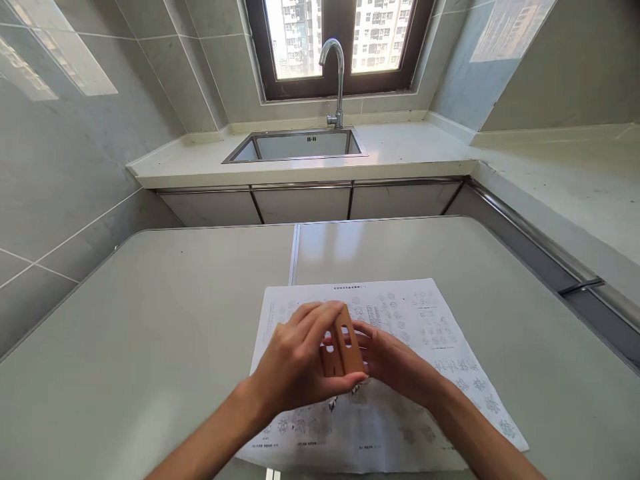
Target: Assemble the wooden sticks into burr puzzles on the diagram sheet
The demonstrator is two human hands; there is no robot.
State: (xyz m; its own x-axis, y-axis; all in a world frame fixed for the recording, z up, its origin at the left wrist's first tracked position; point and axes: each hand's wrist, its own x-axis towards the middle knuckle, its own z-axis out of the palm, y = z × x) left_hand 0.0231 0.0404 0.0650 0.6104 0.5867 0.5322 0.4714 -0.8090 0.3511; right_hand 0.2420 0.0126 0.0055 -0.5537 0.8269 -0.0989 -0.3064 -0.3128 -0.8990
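Left hand (293, 363), right hand (395, 363) grip slotted flat wooden block (344, 347) above printed paper sheet (440, 347)

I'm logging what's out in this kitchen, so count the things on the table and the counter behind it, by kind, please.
Wooden block, held between left hand and right hand: 1
Printed paper sheet on the table: 1
Sink in the counter: 1
Faucet: 1
Total: 4

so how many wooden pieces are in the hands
1 that shows: a notched wooden piece upright between the left hand and right hand, above the printed sheet. The fingers may hide more.
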